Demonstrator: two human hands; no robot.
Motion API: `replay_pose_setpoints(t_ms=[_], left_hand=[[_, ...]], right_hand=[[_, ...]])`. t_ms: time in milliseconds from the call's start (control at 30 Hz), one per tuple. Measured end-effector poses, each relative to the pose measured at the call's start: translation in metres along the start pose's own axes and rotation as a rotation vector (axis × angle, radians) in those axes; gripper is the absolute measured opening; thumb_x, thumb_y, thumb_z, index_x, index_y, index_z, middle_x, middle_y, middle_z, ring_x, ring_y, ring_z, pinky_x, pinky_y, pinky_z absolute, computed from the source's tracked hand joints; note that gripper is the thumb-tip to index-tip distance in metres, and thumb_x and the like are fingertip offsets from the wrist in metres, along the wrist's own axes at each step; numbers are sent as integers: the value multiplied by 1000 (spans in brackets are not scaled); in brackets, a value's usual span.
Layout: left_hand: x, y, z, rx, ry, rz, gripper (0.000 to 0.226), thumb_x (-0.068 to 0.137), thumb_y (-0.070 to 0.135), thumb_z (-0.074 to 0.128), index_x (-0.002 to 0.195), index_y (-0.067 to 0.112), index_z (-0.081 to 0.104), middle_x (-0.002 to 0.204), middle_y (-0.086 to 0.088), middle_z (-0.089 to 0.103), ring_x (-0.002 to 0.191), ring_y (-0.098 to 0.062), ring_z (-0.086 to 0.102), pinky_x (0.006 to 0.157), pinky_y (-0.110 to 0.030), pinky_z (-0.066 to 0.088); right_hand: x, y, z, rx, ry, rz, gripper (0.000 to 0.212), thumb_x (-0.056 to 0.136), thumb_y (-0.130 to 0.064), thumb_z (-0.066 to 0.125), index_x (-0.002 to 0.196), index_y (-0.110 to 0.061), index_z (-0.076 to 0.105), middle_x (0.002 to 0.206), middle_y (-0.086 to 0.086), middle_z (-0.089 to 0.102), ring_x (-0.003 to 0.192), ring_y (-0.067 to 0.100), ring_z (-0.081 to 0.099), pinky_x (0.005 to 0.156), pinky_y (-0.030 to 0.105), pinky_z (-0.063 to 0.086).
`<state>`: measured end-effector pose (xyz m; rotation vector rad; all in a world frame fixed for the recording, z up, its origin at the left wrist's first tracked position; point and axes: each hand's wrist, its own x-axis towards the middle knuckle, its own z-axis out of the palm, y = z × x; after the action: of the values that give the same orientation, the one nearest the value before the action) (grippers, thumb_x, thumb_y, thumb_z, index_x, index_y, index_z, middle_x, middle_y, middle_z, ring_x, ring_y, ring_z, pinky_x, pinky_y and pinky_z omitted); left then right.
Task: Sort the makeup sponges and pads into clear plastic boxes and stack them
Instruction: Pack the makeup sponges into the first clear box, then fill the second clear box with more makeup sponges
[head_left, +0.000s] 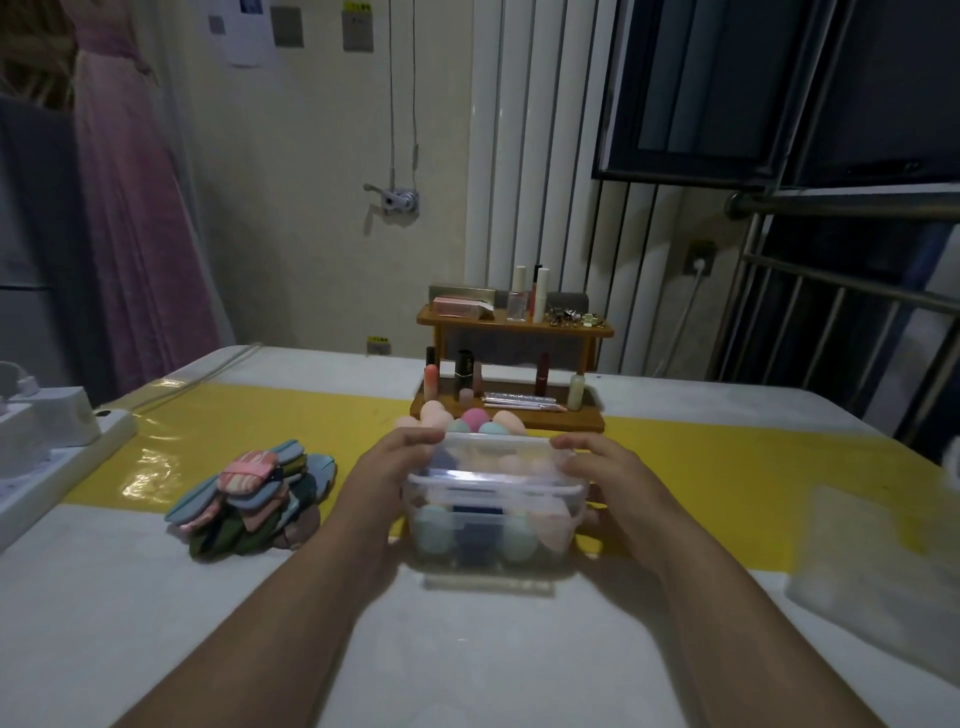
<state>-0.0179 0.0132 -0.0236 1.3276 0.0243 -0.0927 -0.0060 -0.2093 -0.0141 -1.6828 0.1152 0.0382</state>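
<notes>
Step in hand: stacking, as I judge it. One clear box sits on another at the near middle of the table (467, 654).
Left hand (392, 467): fingers curl over the far left corner of the top box (493, 460) and hold it.
Right hand (605, 467): fingers curl over the far right rim of the same box, with the thumb down its side, and hold it too.
Top box: between the two hands, resting on or just over the bottom box (493, 527). I cannot tell whether it is fully seated.
Done so far: both boxes already hold sponges, so part of the sponge sorting looks finished.
Left to do: the loose sponges (475, 420) just behind the boxes are not yet boxed. The heap of pads (249, 499) to the left lies out on the table, in no box.
Count, boxes: two in the stack. A blurred clear shape (878, 582) at the right may be a third, but it is too smeared to say.
Count, boxed sponges: two teal, one dark blue and at least one pink show in the bottom box. The top box shows pale pink and blue shapes that cannot be counted.
Count, loose sponges: about five show, two peach, two teal and one pink.
Count, pads: one heap, too overlapped to count.
Behind: a wooden shelf (514, 322) of cosmetics.
</notes>
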Motion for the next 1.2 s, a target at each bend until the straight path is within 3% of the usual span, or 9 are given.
replay_pose_setpoints(t_ms=[233, 367, 500, 567, 633, 733, 833, 1000, 1200], left_hand=[[5, 0, -10, 33, -146, -71, 18, 91, 22, 65, 106, 30, 72, 130, -9, 50, 115, -43, 51, 92, -66, 49], [7, 2, -11, 82, -161, -115, 25, 84, 22, 74, 106, 34, 72, 133, -9, 48, 116, -43, 50, 83, -63, 55], [10, 2, -13, 189, -101, 9, 21, 86, 24, 70, 106, 30, 72, 131, -5, 53, 109, -29, 57, 61, -32, 59], [14, 2, -18, 370, -136, 111, 25, 84, 43, 69, 108, 40, 68, 135, 2, 53, 114, -23, 55, 76, -34, 58], [14, 3, -24, 542, -249, 147, 47, 74, 56, 73, 118, 48, 58, 136, 12, 47, 115, -13, 52, 91, -34, 52], [16, 2, -33, 635, -368, 130, 80, 56, 51, 81, 128, 48, 46, 136, 14, 44, 111, -10, 57, 81, -23, 54], [14, 2, -34, 536, -397, 79, 86, 55, 28, 89, 130, 42, 48, 134, 5, 45, 106, -21, 62, 70, -20, 56], [16, 3, -35, 750, -346, 112, 93, 47, 41, 90, 126, 52, 43, 134, 15, 43, 113, -13, 54, 93, -34, 54], [17, 1, -31, 843, -258, 204, 86, 58, 35, 91, 129, 49, 44, 132, 17, 44, 114, -8, 50, 95, -31, 51]], right_hand=[[-2, -1, -2, -65, -53, -60, 32, 87, -8, 66, 115, -22, 67, 111, 1, 62, 95, 20, 65, 61, 27, 52], [2, 1, -5, -156, -58, -58, 34, 83, -7, 70, 108, -30, 69, 114, -5, 59, 104, 22, 62, 79, 37, 58], [3, 2, -7, -231, -80, -84, 28, 86, -18, 71, 109, -35, 70, 122, -1, 60, 106, 22, 62, 71, 28, 53], [0, 2, -10, -245, -128, -103, 30, 85, -34, 74, 114, -39, 66, 122, -3, 60, 103, 17, 63, 72, 25, 54], [-3, 3, -14, -342, -235, -110, 54, 76, -47, 79, 124, -44, 56, 126, -11, 53, 105, 8, 59, 76, 22, 52], [-5, 5, -15, -495, -317, -130, 85, 64, -38, 89, 132, -48, 40, 127, -17, 48, 108, 6, 57, 87, 28, 54], [-8, 3, -14, -521, -305, -129, 97, 57, -32, 93, 134, -48, 36, 131, -11, 46, 107, 10, 58, 90, 31, 54], [-10, 2, -12, -584, -268, -176, 98, 52, -41, 95, 131, -49, 38, 129, -17, 47, 107, 5, 56, 90, 29, 54], [-9, 5, -11, -590, -194, -234, 87, 54, -43, 93, 127, -49, 45, 128, -18, 52, 106, 4, 57, 87, 28, 55]])
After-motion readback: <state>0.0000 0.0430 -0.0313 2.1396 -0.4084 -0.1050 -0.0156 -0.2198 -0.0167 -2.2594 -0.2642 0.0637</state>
